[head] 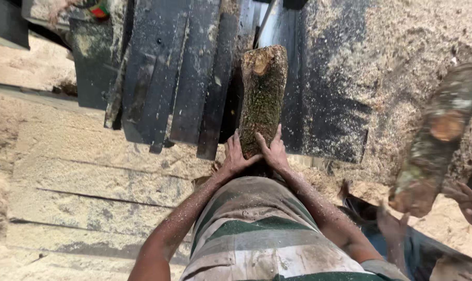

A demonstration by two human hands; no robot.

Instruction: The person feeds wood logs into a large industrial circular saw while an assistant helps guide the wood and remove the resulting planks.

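Note:
A short mossy log (pixel 263 96) lies lengthwise on the dark metal saw table (pixel 194 78), its cut end pointing away from me. My left hand (pixel 235 155) and my right hand (pixel 273 150) press flat against its near end, one on each side. Sawdust covers my forearms. A thin saw blade (pixel 265 21) stands just beyond the log's far end.
Sawdust lies thick over the table at right (pixel 402 47) and over the wooden planks (pixel 90 177) at left. At far right another person's hand (pixel 470 204) is under a second log (pixel 438 136), blurred and tilted in the air.

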